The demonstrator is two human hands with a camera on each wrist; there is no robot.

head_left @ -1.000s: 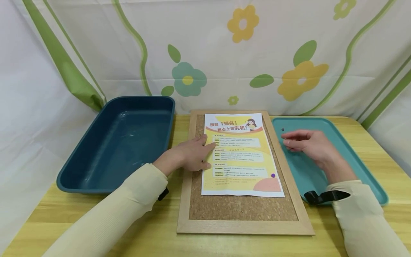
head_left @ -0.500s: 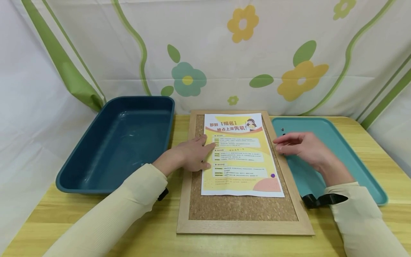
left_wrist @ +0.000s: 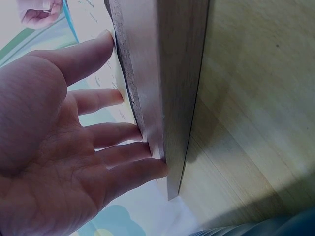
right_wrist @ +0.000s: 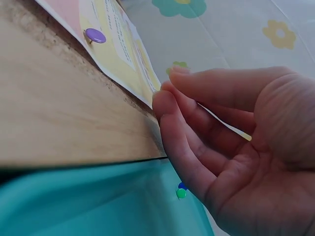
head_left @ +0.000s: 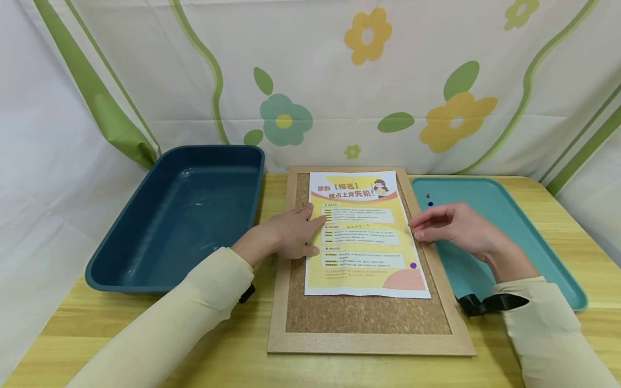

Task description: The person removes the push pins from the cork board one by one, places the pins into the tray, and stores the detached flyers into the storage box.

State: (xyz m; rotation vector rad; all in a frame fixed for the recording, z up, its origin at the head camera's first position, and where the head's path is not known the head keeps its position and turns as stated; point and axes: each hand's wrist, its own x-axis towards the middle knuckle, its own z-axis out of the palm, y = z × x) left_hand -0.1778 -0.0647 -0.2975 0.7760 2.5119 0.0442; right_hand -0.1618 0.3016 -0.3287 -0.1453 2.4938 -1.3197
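Note:
A yellow and white printed flyer (head_left: 359,242) lies on a wood-framed cork board (head_left: 364,315). My left hand (head_left: 293,234) rests with spread fingers on the flyer's left edge and the board's frame. My right hand (head_left: 453,229) pinches a tiny thumbtack at the flyer's right edge, about halfway down; the fingertips hide most of it. A purple thumbtack (right_wrist: 95,35) is stuck through the flyer near its lower right corner. In the teal tray (head_left: 466,269), a blue thumbtack (head_left: 430,204) and a green one (right_wrist: 181,193) are visible beyond my right hand.
Left of the board stands a deep dark-blue tub (head_left: 174,226). The teal tray sits close along the board's right side. Behind everything hangs a white flower-patterned cloth (head_left: 335,81), and the table (head_left: 233,345) is yellow wood.
My right hand has moved left from over the teal tray to the flyer's right edge, uncovering the blue thumbtack in the tray. My left hand has stayed put.

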